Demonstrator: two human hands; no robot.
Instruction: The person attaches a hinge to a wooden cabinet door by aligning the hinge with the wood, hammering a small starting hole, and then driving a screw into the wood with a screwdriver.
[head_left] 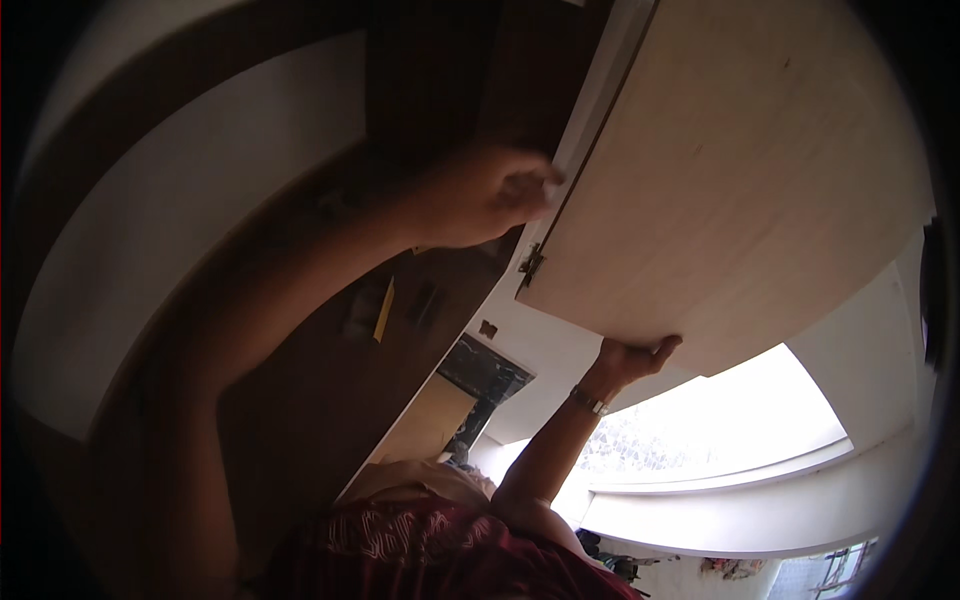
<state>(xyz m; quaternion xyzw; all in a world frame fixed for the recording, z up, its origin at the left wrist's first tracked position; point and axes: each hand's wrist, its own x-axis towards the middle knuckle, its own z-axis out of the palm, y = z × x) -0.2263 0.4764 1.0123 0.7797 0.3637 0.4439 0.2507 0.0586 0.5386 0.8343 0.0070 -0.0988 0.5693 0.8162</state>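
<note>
Their left hand (512,195), hold too blurred to tell, curls above the hinge (531,262), while below-right the right hand (632,364) clasps the wooden door (715,190) from below, seemingly steadying it.

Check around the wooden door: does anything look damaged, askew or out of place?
One oddity: a small brown patch on the white surface, lower left of the hinge. It breaks up plain white; damage or a fitting, I can't tell. The wooden door, with the right hand at its lower edge, shows no clear damage.
</note>
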